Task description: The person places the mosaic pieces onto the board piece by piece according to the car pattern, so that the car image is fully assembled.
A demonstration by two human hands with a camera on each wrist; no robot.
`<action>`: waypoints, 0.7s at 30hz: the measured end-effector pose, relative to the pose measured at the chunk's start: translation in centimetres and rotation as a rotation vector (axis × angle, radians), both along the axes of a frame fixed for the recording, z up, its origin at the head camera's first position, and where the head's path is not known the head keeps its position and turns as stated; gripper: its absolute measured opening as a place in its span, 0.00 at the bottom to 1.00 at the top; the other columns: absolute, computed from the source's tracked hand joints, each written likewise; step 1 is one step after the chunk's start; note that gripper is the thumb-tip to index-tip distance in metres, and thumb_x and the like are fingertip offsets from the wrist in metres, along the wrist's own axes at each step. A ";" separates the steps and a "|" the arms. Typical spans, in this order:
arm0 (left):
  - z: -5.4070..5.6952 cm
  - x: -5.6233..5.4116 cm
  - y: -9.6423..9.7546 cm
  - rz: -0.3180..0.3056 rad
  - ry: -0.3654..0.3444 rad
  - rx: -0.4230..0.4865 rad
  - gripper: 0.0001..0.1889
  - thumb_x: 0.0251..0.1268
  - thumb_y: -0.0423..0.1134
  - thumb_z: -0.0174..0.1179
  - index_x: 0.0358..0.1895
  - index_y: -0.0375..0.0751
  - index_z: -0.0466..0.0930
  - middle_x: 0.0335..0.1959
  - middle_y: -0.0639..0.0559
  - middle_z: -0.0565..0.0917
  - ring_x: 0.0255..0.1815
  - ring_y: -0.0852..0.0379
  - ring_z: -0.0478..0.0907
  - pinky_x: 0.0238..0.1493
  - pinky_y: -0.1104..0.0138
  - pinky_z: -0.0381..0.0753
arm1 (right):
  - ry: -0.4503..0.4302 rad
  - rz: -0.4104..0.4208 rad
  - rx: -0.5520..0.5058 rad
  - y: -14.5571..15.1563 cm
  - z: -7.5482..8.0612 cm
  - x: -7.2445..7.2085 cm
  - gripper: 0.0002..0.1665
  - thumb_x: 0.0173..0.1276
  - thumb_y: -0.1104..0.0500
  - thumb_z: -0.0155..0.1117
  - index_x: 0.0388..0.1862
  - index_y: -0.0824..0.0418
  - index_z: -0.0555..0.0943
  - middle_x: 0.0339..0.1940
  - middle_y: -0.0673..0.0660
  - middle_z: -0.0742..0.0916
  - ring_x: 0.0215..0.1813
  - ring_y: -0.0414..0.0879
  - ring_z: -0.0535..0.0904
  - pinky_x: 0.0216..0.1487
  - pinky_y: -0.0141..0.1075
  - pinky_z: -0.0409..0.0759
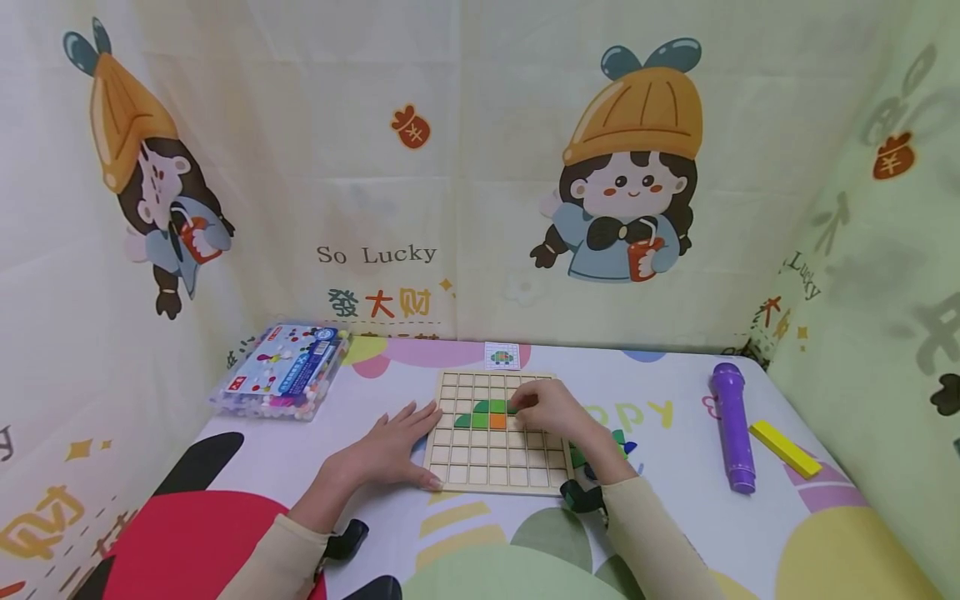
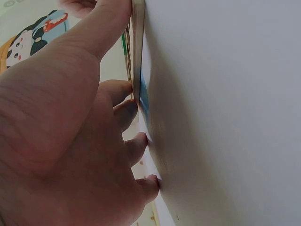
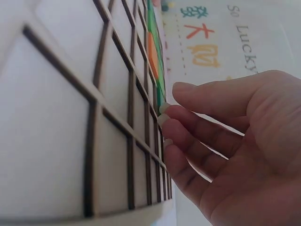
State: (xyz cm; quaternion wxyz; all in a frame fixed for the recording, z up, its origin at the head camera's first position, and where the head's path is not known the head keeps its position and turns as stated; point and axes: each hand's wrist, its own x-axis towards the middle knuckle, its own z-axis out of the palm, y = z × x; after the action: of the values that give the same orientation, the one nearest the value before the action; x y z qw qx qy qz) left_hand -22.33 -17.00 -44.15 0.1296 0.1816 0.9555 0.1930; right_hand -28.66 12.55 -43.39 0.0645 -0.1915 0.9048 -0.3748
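Wooden grid board [image 1: 498, 456] on the table [image 1: 660, 450], lower centre of frame. Left hand [image 1: 386, 452] splayed, thumb and forefinger against its left edge, grip empty. Right hand [image 1: 553, 410] loose, thumb apart, fingertips beside green tiles [image 1: 480, 421], nothing pinched. Picture card [image 1: 502, 356] beyond.

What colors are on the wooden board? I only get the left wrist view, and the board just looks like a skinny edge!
Observer: On the wooden board, an orange square sits next to green pieces.
Operator: Ooh! What's just past its far edge?
Observer: A small card with a green-and-orange picture.
Operator: And what's way over on the right?
Observer: In the head view, a purple microphone-shaped thing lies beside a yellow bar.
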 end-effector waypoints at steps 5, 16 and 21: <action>-0.2 -0.1 0.0 0.003 0.002 -0.003 0.60 0.42 0.69 0.72 0.79 0.53 0.54 0.82 0.55 0.53 0.84 0.42 0.42 0.78 0.35 0.43 | -0.004 -0.023 0.015 1.0 0.2 -0.4 0.10 0.61 0.68 0.65 0.40 0.59 0.87 0.35 0.52 0.86 0.37 0.44 0.77 0.40 0.35 0.77; -0.2 0.0 0.0 0.006 0.002 -0.001 0.60 0.41 0.70 0.72 0.79 0.52 0.54 0.82 0.55 0.53 0.84 0.42 0.42 0.78 0.36 0.42 | -0.029 -0.037 0.011 3.3 0.0 -1.0 0.07 0.62 0.65 0.67 0.39 0.58 0.87 0.34 0.52 0.86 0.37 0.44 0.77 0.40 0.35 0.77; -0.2 0.0 0.0 0.003 0.005 -0.006 0.60 0.41 0.70 0.72 0.79 0.52 0.54 0.82 0.56 0.53 0.84 0.42 0.42 0.78 0.36 0.43 | -0.073 -0.031 0.009 4.8 0.4 -1.1 0.05 0.63 0.65 0.67 0.38 0.61 0.86 0.34 0.53 0.86 0.37 0.45 0.77 0.40 0.35 0.78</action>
State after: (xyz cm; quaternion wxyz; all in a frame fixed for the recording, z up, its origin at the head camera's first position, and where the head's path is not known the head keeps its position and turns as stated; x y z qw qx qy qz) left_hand -22.33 -17.03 -44.37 0.1274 0.1803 0.9566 0.1900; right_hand -29.79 17.31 -43.02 0.0924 -0.1633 0.9064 -0.3786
